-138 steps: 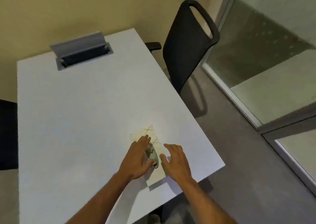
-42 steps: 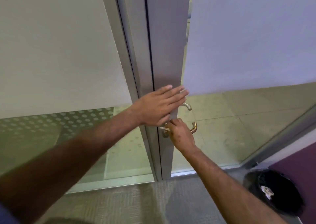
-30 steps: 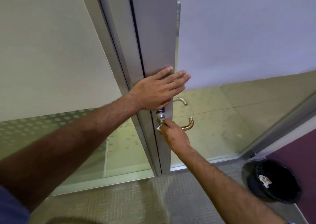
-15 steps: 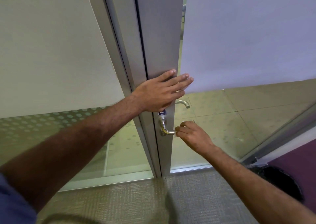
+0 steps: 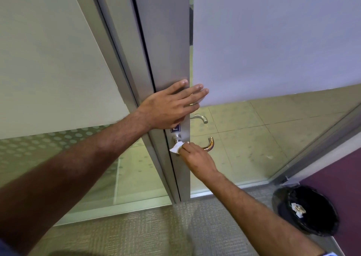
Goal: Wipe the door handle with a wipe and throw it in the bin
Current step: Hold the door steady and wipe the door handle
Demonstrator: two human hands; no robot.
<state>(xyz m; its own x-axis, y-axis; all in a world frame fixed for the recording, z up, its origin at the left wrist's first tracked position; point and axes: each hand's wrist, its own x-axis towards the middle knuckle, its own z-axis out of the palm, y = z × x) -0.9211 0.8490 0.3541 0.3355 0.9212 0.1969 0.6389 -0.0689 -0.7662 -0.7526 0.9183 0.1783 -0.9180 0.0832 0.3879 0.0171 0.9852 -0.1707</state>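
A curved metal door handle (image 5: 209,145) sticks out from the grey door stile (image 5: 168,40) at mid-frame. My right hand (image 5: 197,158) holds a small white wipe (image 5: 176,148) pinched against the handle's base, close to the round rosette (image 5: 176,137). My left hand (image 5: 172,107) lies flat on the door stile just above the handle, fingers spread over the edge of the frosted glass. A black bin (image 5: 306,209) with a black liner stands on the floor at the lower right, with crumpled paper (image 5: 298,208) inside.
A second handle (image 5: 201,117) shows through the glass on the door's far side. Frosted glass panels flank the stile. A purple wall (image 5: 336,177) rises behind the bin. Beige carpet (image 5: 156,230) covers the floor below.
My right hand has slid the wipe back from the handle's outer end to its base by the rosette. My left hand stays pressed on the door. The bin has come back into view.
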